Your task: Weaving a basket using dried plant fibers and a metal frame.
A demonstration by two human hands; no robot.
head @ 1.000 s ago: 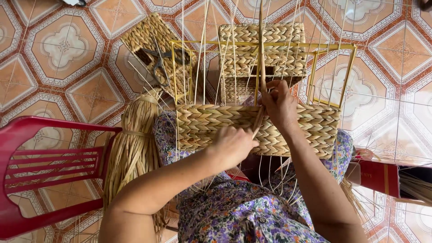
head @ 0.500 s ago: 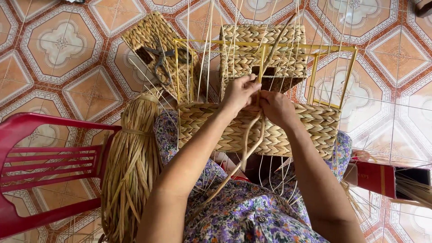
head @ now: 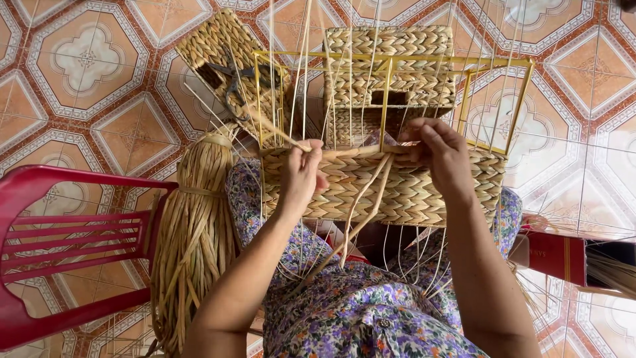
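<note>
Patterned orange and cream floor tiles (head: 86,79) fill the background, and we're looking straight down over our lap. Far out to the left of our grip sits a red plastic chair (head: 59,252), and just inside it a tied bundle of dried straw fibre (head: 195,245) hangs beside our knee, close enough, we'd judge, to pull fresh strands from. Above that, beyond our left hand, a finished woven box (head: 212,53) lies tilted on the floor with a pair of scissors (head: 232,83) resting on it.

Now the action: our left hand (head: 301,176) is pinched shut on a twisted straw strand (head: 351,154), drawing it taut along the top edge of the half-woven basket (head: 404,192), which rests on our floral-print lap (head: 358,318). The strand runs across to our right hand (head: 440,156), fingers closed on it at the rim, pressing it against the weave, presumably to keep the row tight. Loose ends dangle below between our hands.

Rising behind the grip, the yellow wire frame (head: 391,63) holds the basket's shape, thin upright stakes threading through it. Beyond the frame stands another woven box (head: 391,66). Off to the right, a red box (head: 556,255) sits low by our knee.
</note>
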